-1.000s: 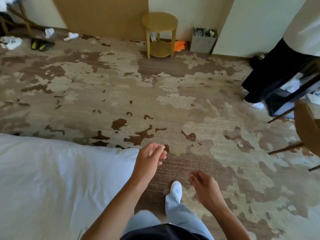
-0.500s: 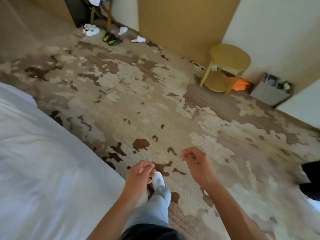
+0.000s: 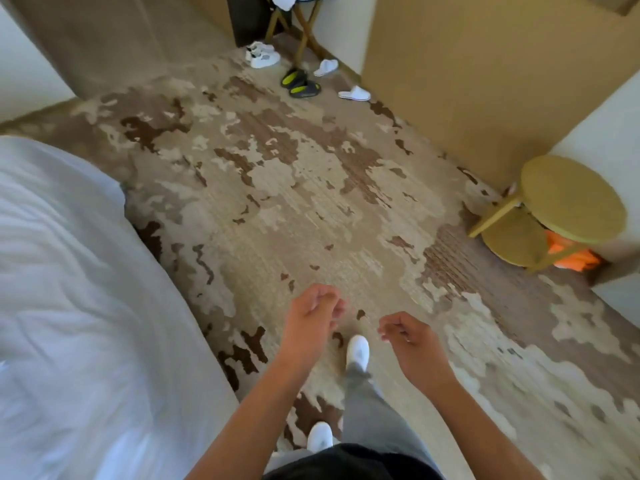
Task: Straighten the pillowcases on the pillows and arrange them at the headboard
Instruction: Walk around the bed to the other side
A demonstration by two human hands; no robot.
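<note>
The person stands on the patterned carpet [image 3: 311, 188] beside the bed [image 3: 69, 306], looking down at both hands. No pillow is in view; the only bedding showing is the white cover on the bed along the left edge, rumpled, with soft folds running across it and its corner hanging close to the carpet. Where the pillows lie cannot be told from here.

The left hand [image 3: 310, 318] hangs in front of the body with its fingers loosely curled inward, thumb near the fingertips, holding nothing. The right hand [image 3: 410, 336] sits just beside it, apart from it, fingers also loosely bent toward the palm and empty. Neither hand touches the bed.

Below the hands, one white slipper [image 3: 358, 349] steps forward on the carpet at the end of a grey trouser leg [image 3: 367, 407], and a second white slipper [image 3: 319, 436] shows closer to the body.

Over on the right, by the wall, stands a round yellow side table [image 3: 573, 199] with a lower shelf; something orange [image 3: 571, 256] lies on the floor behind it, partly hidden by the shelf and legs, too unclear to name.

At the far side of the room, a pair of white sneakers [image 3: 261, 55], a dark pair of sandals with green insoles [image 3: 300, 84] and two white slippers [image 3: 354, 93] lie scattered near a folding wooden stand [image 3: 300, 26] with white cloth on top.
</note>
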